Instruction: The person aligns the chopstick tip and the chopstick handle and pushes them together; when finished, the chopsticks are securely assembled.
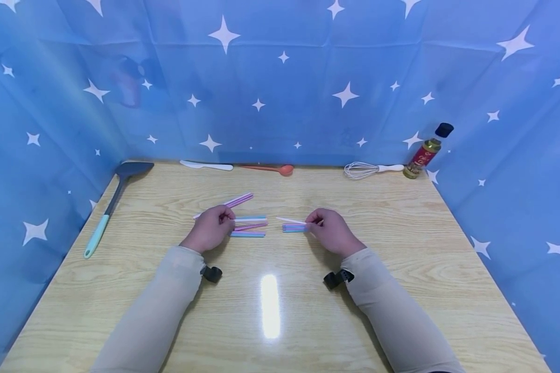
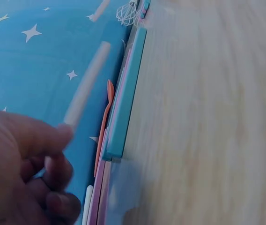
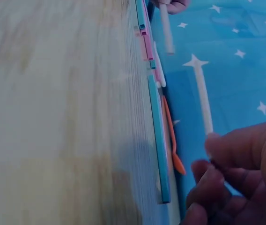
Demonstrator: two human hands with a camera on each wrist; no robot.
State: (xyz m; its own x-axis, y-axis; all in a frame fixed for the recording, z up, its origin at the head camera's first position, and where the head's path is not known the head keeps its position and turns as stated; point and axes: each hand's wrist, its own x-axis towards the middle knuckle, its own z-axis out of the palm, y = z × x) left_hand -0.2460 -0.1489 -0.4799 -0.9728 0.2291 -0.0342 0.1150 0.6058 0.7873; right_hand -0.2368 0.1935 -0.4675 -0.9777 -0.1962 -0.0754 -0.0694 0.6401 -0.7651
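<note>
My left hand (image 1: 211,229) pinches one end of a white stick (image 2: 87,86) between thumb and fingers. In my right hand (image 1: 331,231) another white stick (image 3: 202,101) is held the same way. Both sticks are raised above the table and point inward, apart from each other. Below the left hand lie several coloured sticks, among them a blue one (image 1: 249,234) and a pink one (image 1: 252,226). Close under the right hand is a small row of blue and purple sticks (image 1: 293,228). Pink and white sticks (image 1: 240,200) lie slanted behind the left hand.
Along the table's (image 1: 303,311) back edge lie a white knife (image 1: 207,165), an orange spoon (image 1: 284,170) and a whisk (image 1: 361,170). An oil bottle (image 1: 422,156) stands at the back right corner. A spatula (image 1: 114,199) lies along the left edge.
</note>
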